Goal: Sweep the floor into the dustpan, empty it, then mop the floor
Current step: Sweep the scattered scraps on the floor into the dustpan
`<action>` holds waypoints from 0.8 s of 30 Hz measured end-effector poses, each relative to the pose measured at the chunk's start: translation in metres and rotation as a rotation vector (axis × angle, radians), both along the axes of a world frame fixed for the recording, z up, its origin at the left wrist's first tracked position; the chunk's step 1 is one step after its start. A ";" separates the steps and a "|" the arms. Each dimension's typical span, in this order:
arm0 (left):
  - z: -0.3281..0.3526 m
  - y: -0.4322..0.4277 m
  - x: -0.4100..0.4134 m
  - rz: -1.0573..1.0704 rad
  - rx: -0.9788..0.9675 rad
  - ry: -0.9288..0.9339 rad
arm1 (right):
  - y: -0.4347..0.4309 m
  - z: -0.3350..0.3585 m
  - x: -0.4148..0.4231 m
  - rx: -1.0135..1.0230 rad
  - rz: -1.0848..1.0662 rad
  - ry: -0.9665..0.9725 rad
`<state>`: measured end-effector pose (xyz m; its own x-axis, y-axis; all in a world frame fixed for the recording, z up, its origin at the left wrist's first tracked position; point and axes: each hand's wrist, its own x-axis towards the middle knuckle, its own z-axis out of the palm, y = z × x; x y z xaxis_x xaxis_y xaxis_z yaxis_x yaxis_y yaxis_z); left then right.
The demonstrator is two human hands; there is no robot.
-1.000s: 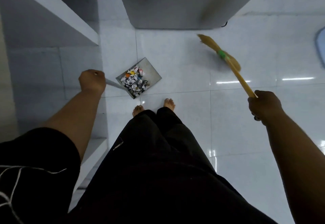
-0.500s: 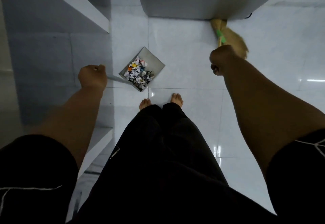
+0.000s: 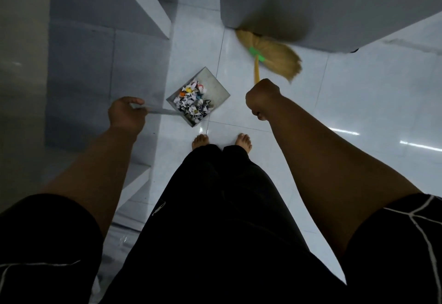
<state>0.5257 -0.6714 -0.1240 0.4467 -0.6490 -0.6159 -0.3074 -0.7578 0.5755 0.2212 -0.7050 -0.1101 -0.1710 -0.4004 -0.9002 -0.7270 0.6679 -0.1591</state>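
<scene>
L hand [image 3: 125,113] is curled round the thin handle of the dustpan [image 3: 215,86]. The pan sits at 11 o'clock from the bare feet [image 3: 200,140], w/ paper scraps [image 3: 192,103] heaped in its near half. R hand [image 3: 263,99] is a tight fist on the broom [image 3: 275,52] stick. Bristles are blurred, approx 12–1 o'clock from that fist, against the foot of a grey cabinet [image 3: 334,5]. Shelf unit [image 3: 143,5] at 10 o'clock; glossy tile floor [image 3: 358,103].

A white shelving unit [image 3: 147,2] is seen along the left, a large grey box-shaped unit [image 3: 334,0] is set at the top, and a dark cord end [image 3: 354,50] is glimpsed at its lower right corner.
</scene>
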 end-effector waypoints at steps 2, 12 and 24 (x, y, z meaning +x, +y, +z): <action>0.000 0.005 0.008 0.001 0.002 -0.011 | 0.008 0.000 -0.002 -0.001 0.033 0.038; 0.005 0.025 0.042 0.005 0.019 -0.097 | 0.078 0.052 -0.063 -0.083 0.064 0.203; 0.004 0.050 0.065 -0.004 0.063 -0.188 | 0.058 0.057 -0.054 -0.157 -0.002 0.245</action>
<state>0.5907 -0.6218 -0.1200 0.5549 -0.6140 -0.5613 -0.4080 -0.7889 0.4596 0.1672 -0.6468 -0.0527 -0.3766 -0.5313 -0.7589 -0.7551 0.6506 -0.0808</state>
